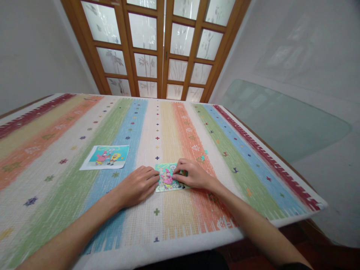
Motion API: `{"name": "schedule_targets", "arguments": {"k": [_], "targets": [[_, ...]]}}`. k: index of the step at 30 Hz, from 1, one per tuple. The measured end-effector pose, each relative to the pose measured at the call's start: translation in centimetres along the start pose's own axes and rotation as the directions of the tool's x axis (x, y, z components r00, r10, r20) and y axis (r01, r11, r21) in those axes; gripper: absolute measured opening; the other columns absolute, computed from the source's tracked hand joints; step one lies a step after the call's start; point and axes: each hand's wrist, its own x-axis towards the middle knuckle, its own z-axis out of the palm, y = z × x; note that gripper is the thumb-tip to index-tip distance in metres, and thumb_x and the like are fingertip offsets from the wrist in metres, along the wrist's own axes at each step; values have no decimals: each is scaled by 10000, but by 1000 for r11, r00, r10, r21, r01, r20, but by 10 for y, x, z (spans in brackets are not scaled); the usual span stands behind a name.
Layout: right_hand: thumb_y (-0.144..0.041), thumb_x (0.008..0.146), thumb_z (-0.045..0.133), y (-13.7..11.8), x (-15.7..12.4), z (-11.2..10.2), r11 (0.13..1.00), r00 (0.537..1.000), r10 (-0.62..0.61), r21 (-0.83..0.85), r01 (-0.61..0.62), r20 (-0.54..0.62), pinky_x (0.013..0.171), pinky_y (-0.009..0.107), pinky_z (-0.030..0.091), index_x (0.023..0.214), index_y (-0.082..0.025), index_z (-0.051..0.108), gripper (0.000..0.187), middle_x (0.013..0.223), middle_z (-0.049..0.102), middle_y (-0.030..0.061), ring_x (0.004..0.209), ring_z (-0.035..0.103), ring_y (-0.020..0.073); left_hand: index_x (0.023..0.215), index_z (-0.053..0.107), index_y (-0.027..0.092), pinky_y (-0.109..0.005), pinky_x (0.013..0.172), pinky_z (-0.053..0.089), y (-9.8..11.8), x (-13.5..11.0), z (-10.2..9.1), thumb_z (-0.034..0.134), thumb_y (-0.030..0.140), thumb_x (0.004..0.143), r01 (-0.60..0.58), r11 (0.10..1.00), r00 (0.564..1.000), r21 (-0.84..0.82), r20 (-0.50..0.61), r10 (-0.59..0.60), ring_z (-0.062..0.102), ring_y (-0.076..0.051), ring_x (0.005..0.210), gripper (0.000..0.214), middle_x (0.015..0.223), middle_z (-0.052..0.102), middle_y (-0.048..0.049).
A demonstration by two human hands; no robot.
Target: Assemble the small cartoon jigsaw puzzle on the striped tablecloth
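A small jigsaw puzzle [166, 180] with a pink cartoon starfish lies on the striped tablecloth, close to me. My left hand [143, 183] holds its left edge, fingers together and bent, fingertips against the border. Over the puzzle's right half, my right hand [189, 173] is closed in a pinch, thumb and forefinger meeting at the picture's middle. Whatever small piece sits between those fingertips is mostly hidden. That hand also covers much of the puzzle's right side. Two or so loose teal jigsaw pieces [203, 158] lie just beyond the right hand.
A printed paper picture [108, 157] with cartoon figures lies to the left, beyond my left hand. The striped tablecloth [112, 210] covers the table. Wooden doors with glass panes [144, 33] stand behind it. A pale glass panel [281, 120] leans by the right wall.
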Motion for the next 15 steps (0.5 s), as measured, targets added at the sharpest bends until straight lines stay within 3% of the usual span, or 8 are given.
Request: {"name": "schedule_targets", "arguments": {"k": [6,15], "targets": [[-266,917,713,-1,-1,9,998,999,-32,-55,31,-3,717,274,441,919,-172,760,105,846,641,44,779,601,157,1054,696,119,-435,793,538,0,-1,0,401,181,1038,9,1000,1000,-20,9,-9,635,-260,937,301,1034,714,-133],[-288,958,649,-5,4,26,996,993,-62,-73,54,-103,757,310,476,954,-182,742,141,911,639,71,862,602,193,1055,686,130,-426,799,535,1,0,-1,430,160,1019,8,1000,1000,-29,8,-7,630,-259,952,261,1042,708,-124]]}}
